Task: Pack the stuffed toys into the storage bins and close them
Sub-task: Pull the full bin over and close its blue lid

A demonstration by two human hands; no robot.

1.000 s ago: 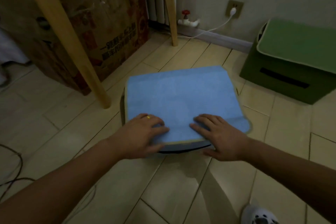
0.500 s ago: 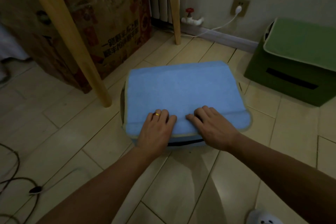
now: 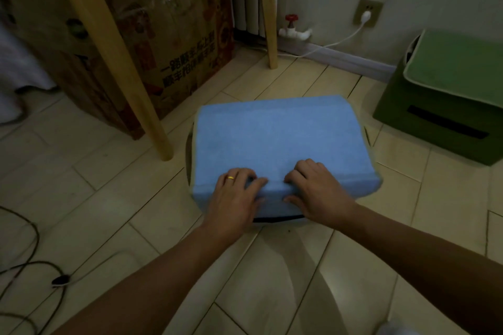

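A blue fabric storage bin (image 3: 277, 139) sits on the floor in front of me, its soft blue lid lying flat over the top. Both hands rest on the lid's near edge. My left hand (image 3: 234, 196), with a gold ring, curls its fingers over that edge and pinches the flap. My right hand (image 3: 315, 190) does the same a little to the right, thumb under the flap. A green storage bin (image 3: 446, 106) stands at the right with its lid down. No stuffed toys are visible.
A large cardboard box (image 3: 152, 35) stands at the back left behind two slanted wooden legs (image 3: 114, 54). A white cable (image 3: 337, 41) runs from a wall socket along the skirting. Dark cords (image 3: 40, 275) lie on the floor at the left.
Both hands have slid closer together along the lid's near edge, and their flat fingers have curled down over the flap. The lid's front edge sits lower on the bin.
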